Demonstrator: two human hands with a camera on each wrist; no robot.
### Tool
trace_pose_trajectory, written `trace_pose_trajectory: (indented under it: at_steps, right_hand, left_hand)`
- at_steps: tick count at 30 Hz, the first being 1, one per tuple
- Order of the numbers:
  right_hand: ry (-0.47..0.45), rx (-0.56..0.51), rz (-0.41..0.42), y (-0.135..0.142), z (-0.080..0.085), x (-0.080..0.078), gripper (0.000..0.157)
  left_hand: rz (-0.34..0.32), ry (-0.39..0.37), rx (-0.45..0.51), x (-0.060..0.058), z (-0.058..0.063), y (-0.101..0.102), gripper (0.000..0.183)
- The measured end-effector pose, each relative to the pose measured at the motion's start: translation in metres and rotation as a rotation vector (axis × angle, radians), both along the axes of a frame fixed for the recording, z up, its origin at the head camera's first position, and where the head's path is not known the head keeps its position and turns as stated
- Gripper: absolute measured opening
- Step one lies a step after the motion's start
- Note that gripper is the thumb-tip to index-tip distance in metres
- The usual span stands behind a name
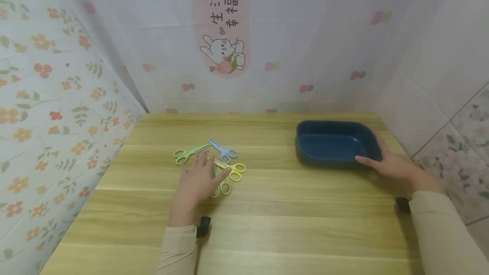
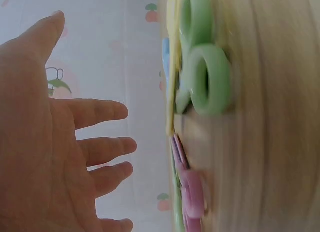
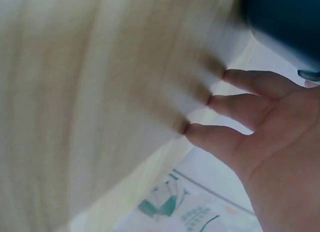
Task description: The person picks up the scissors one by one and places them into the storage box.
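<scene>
My left hand (image 1: 197, 183) is held over a loose group of scissors on the wooden table, its fingers spread and palm empty. Around it lie green scissors (image 1: 187, 154), blue scissors (image 1: 217, 146), yellow scissors (image 1: 229, 166) and a paler green pair (image 2: 220, 91). Pink scissors (image 2: 194, 194) show in the left wrist view but are hidden under the hand in the head view. At the right, my right hand (image 1: 395, 166) holds the right end of a dark blue rectangular container (image 1: 324, 161), thumb over its front rim and fingers along the outer side.
The wooden table (image 1: 267, 224) reaches back to a patterned curtain (image 1: 305, 46). A floral cloth (image 1: 57, 118) hangs along the left, and a tiled wall (image 1: 451, 147) stands close to the right hand. Black wrist mounts (image 1: 204, 226) sit by both cuffs.
</scene>
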State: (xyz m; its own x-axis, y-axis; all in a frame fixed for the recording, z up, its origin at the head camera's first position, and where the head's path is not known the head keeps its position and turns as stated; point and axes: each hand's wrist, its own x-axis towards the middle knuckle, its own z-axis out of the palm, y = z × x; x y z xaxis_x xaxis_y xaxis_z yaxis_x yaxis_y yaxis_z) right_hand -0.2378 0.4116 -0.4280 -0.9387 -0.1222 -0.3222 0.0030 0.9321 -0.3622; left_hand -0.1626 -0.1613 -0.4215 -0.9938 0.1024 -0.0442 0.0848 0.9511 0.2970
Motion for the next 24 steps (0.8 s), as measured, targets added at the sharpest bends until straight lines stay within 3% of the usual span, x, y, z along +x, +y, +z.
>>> trace_pose_trajectory:
  at_steps: [10, 24]
  right_hand:
    - [-0.061, -0.059, 0.03, -0.02, 0.004, -0.003, 0.121]
    - [-0.14, -0.078, 0.034, -0.055, 0.013, 0.004, 0.125]
  left_hand:
    - [0.044, -0.024, 0.027, 0.005, -0.013, -0.017, 0.084]
    - [0.066, -0.055, 0.017, 0.004, -0.005, -0.032, 0.072]
